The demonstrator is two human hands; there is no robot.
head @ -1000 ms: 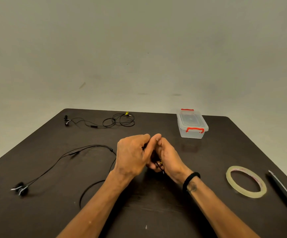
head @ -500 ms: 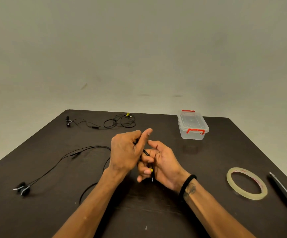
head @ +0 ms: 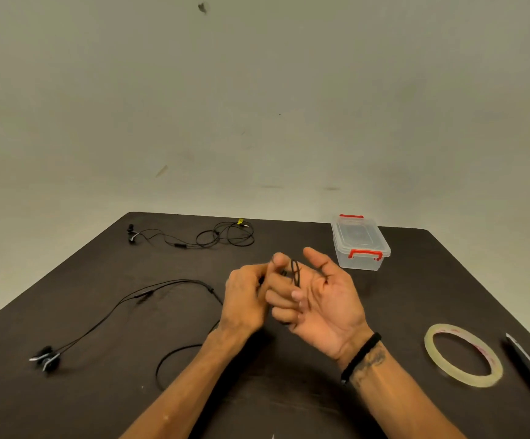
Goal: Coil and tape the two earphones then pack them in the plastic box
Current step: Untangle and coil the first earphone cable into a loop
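Hands winding an earphone cable over a dark table

Two black wired earphones are in view. One lies loosely tangled (head: 213, 237) near the dark brown table's (head: 415, 280) far edge. The other (head: 124, 308) trails from its earbuds near the left edge to the hands at centre. The left hand (head: 246, 301) pinches its cable; the right hand (head: 327, 304), palm up, has cable loops around its curled fingers. One lidded clear plastic box with red clips (head: 360, 243) sits beyond. One clear tape roll (head: 463, 354) lies near the right edge.
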